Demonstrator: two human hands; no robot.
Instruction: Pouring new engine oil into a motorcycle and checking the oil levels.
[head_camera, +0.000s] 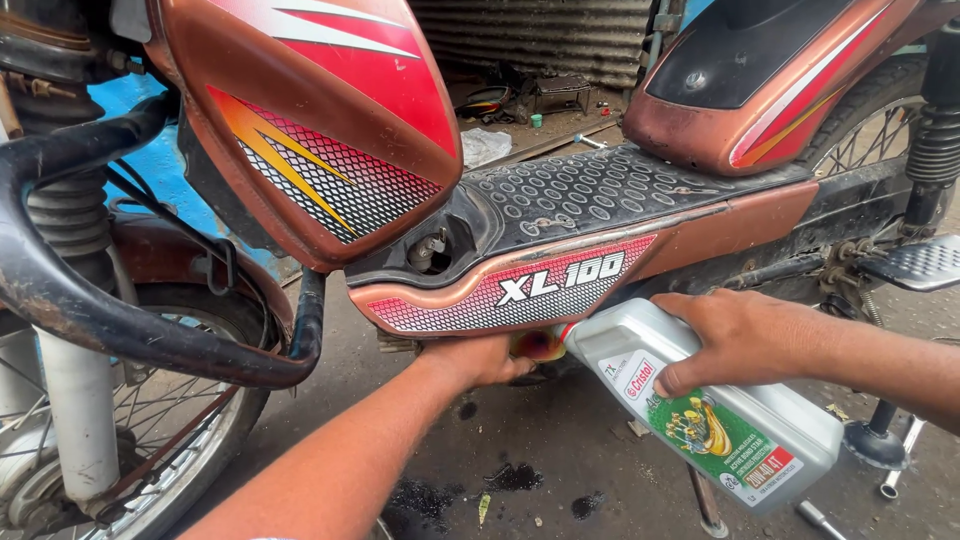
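Both hands were busy: my right hand (745, 335) clamped the grey oil bottle (700, 405) around its upper body, tilted neck-down toward the moped (560, 240) underside. My left hand (480, 358) closed around the neck area by the filler. Bottle looked stiff plastic, fairly heavy, likely slippery; gripping mid-body seemed safest.

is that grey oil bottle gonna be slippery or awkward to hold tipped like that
The grey bottle looks like smooth plastic, so probably slick, more so given oily patches on the ground. The right hand grips only its upper part, so the low end may sag.
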